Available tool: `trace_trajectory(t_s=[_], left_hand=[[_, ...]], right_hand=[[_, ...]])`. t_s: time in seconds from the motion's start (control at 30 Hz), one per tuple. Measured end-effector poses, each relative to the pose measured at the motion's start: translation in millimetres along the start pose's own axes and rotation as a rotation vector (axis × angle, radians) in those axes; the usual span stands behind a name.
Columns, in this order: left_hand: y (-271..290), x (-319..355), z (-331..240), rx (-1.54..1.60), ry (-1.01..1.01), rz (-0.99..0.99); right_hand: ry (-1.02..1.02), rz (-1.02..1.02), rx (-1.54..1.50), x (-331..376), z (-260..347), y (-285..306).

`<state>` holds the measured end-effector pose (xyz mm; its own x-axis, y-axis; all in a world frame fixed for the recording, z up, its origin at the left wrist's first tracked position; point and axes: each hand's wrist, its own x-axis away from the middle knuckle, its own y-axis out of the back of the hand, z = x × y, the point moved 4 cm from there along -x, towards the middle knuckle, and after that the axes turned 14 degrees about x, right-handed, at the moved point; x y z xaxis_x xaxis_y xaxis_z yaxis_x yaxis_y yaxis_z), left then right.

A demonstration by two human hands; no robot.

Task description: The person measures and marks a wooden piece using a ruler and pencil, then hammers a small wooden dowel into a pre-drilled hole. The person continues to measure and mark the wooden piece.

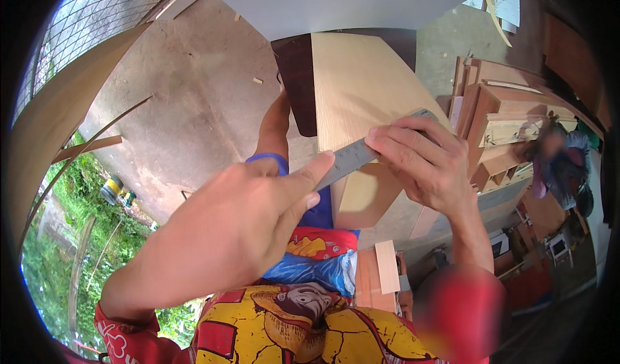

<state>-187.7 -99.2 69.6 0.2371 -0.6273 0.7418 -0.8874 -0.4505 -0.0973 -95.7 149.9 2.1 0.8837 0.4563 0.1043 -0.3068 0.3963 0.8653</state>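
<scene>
Basically, the steel ruler (354,156) sits between both hands, slanting from near left to far right, above the near part of a pale plywood panel (361,83). From where I stand, can't tell if its edge touches the wood.

Left hand (239,215) grips the near-left end, index finger laid along the top, thumb tucked below. Right hand (429,160) is wrapped over the far-right end, fingers bent across the face; its thumb is hidden, but that looks like a grip too. Middle of the blade is bare, markings showing.

Handling, my read: light, thin, hard to break. Stiff edge-on, springy across the flat, so a one-end hold would probably let the other end wag. Face looks smooth; dusty or sweaty fingers might slide. Corners could nick skin or scratch veneer.

Best hold: both ends, as now, fingertips on the flats and clear of the edges. Single-handed, I'd take it mid-length for balance.

Panel lies on a dark brown counter (298,86), grey sheet (352,5) beyond at the far side.
</scene>
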Motion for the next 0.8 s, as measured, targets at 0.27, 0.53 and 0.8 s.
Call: trace_trajectory(t_s=[0.27,0.53,0.8], left_hand=[[10,-21,24,-0.025,-0.13,0.006],[30,7,-4,-0.101,-0.09,-0.134],[44,68,44,-0.038,0.055,-0.417]], right_hand=[[-0.004,0.055,0.035,-5,0,3],[-0.099,-0.208,0.031,-8,-3,12],[-0.146,-0.099,-0.143,-24,37,10]])
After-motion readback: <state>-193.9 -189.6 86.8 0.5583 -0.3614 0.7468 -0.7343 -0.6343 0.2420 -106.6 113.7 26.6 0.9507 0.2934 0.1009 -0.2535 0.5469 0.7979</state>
